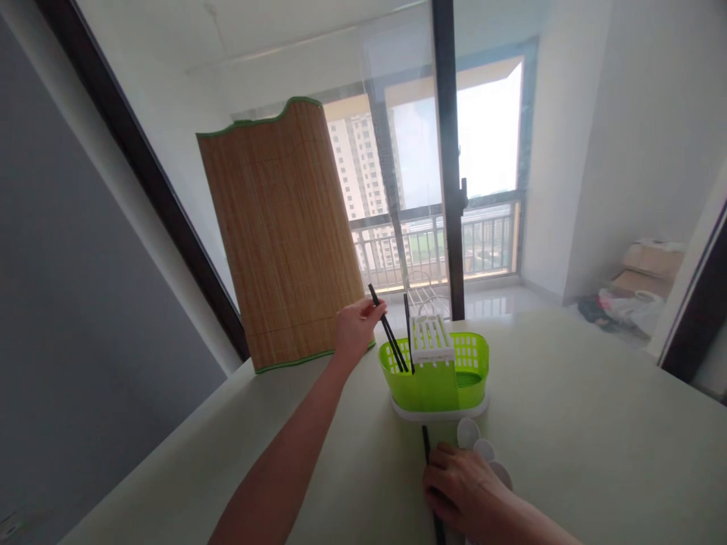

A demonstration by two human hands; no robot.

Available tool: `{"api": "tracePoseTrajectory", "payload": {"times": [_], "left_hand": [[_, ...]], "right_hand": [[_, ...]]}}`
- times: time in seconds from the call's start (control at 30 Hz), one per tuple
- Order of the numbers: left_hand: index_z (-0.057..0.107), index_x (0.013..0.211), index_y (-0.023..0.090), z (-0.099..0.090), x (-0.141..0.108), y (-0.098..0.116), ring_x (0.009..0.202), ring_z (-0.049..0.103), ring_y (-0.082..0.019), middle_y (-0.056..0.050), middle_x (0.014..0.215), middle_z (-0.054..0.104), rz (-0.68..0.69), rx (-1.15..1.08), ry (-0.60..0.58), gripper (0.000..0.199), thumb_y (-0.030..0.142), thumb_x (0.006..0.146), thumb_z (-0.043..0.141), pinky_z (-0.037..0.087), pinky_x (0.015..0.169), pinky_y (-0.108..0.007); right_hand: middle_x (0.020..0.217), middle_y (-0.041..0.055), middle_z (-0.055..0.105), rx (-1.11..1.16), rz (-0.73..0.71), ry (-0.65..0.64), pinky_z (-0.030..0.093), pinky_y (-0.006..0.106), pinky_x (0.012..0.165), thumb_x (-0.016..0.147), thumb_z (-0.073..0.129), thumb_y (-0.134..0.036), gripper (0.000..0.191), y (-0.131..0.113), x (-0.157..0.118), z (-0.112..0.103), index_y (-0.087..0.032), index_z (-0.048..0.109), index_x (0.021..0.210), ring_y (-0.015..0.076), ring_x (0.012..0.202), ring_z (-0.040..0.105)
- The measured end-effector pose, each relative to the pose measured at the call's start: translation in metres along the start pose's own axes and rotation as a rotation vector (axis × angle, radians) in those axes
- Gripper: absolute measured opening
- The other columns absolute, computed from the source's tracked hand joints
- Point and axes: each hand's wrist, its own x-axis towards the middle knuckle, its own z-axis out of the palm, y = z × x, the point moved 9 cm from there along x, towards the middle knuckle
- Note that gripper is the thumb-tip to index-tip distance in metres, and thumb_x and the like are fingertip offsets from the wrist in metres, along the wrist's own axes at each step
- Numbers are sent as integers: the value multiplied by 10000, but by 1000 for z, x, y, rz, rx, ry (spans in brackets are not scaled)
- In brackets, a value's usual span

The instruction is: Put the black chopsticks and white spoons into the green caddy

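A green basket (423,387) with a white base and a white slatted rack (432,338) stands on the white table. My left hand (357,327) is closed round the upper part of black chopsticks (391,338), whose lower ends are inside the basket's left compartment. Another black chopstick (407,322) leans upright beside the rack. Nearer to me, my right hand (457,481) is closed over a black chopstick (425,437) on the table. White spoons (469,432) lie just right of that hand, partly hidden by it.
A rolled bamboo mat (284,235) with green edging stands at the table's back left. Behind the white table (579,424) are glass doors with a dark frame (448,151). Boxes and bags (630,295) lie beyond, at the right.
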Motion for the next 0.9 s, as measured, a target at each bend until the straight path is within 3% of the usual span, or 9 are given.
{"api": "tracePoseTrajectory", "payload": {"times": [0.2, 0.47, 0.57, 0.7, 0.8, 0.9], "left_hand": [[736, 927, 172, 57, 6, -38, 728, 703, -192, -49, 780, 752, -39, 47, -164, 264, 372, 812, 609, 505, 636, -258], [729, 808, 158, 84, 12, -48, 662, 685, -167, -40, 722, 735, -39, 86, -241, 317, 437, 825, 579, 485, 580, -233], [733, 853, 162, 79, 12, -45, 694, 682, -183, -55, 778, 740, -25, 130, -213, 301, 434, 809, 611, 491, 603, -256], [684, 1081, 170, 58, -1, -33, 844, 654, -190, -92, 1071, 701, 8, 186, -93, 343, 385, 825, 606, 494, 719, -285], [642, 1126, 189, 34, -32, -21, 828, 623, -152, -71, 1106, 665, 57, 183, 47, 331, 373, 878, 525, 486, 676, -248], [636, 1037, 200, 16, -79, -20, 750, 597, -122, -34, 970, 667, 61, 142, 136, 279, 390, 892, 492, 463, 602, -209]], "right_hand": [[855, 14, 649, -19, -5, -4, 346, 273, 599, 826, 577, -276, 76, 4, 2, 11, -213, 620, 819, 194, 807, 600], [847, 8, 647, -35, -5, 5, 333, 275, 592, 830, 580, -276, 83, 3, 3, 8, -207, 618, 802, 189, 803, 599], [850, 8, 647, -31, -3, -4, 339, 273, 595, 836, 585, -291, 98, 3, 3, 8, -207, 620, 801, 188, 803, 597], [857, 10, 640, -29, -6, 4, 344, 275, 603, 849, 569, -292, 99, 2, 2, 7, -211, 616, 816, 189, 805, 593], [860, 14, 636, -16, -7, 12, 350, 274, 620, 870, 534, -265, 102, 0, -1, 1, -209, 604, 820, 184, 800, 586], [850, 15, 633, 7, -18, 18, 355, 273, 637, 892, 503, -248, 121, -4, -4, -5, -209, 594, 821, 183, 805, 579]]}}
